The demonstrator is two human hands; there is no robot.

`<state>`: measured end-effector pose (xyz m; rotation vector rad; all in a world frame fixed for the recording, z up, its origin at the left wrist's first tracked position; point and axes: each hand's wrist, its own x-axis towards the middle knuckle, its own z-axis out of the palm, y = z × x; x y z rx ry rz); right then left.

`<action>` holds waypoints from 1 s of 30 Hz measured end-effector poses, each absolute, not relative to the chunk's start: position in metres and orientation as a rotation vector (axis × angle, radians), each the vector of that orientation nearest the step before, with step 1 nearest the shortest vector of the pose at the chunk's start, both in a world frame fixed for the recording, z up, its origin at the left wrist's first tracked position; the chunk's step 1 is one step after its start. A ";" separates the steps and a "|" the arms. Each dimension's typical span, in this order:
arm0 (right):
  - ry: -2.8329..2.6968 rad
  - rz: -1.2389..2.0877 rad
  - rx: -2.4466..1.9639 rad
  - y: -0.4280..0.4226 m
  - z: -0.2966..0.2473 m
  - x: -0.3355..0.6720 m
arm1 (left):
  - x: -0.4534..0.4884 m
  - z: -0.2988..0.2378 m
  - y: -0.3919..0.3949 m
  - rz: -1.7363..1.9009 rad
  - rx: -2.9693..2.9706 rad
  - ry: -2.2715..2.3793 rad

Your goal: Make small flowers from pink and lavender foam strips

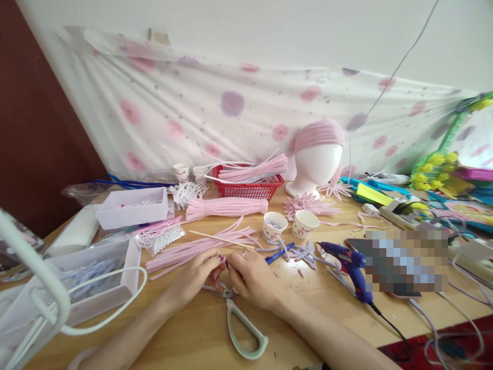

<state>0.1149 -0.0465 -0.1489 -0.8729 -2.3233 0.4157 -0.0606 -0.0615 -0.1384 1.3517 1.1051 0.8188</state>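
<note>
My left hand point(206, 268) and my right hand point(249, 275) meet at the middle front of the table, fingertips pinched close together. Whatever sits between them is small and mostly hidden by the fingers. Beneath the hands lie scissors point(230, 313) with pale green-grey handles, their blades covered. Just beyond are loose pink pipe cleaners point(173, 255) and a thin wooden stick point(219, 238). A blue pen point(279, 254) rests to the right of my right hand, beside short lilac pipe cleaner pieces point(306, 255).
A blue glue gun point(352, 270) and a phone point(389, 277) lie on the right. Two paper cups point(306, 224) stand ahead, before a red basket point(250, 191) and a white foam head point(318, 163). White boxes point(131, 208) and a white cable point(133, 303) occupy the left.
</note>
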 end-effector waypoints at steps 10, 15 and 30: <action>-1.189 2.130 -0.774 -0.038 -0.148 0.111 | -0.078 -0.142 -0.055 1.024 2.943 1.057; -1.160 2.281 -0.661 -0.034 -0.142 0.117 | -0.080 -0.138 -0.054 1.115 2.814 1.074; -2.004 0.440 -0.948 -0.043 -0.144 0.119 | -0.068 -0.142 -0.059 1.147 2.074 1.338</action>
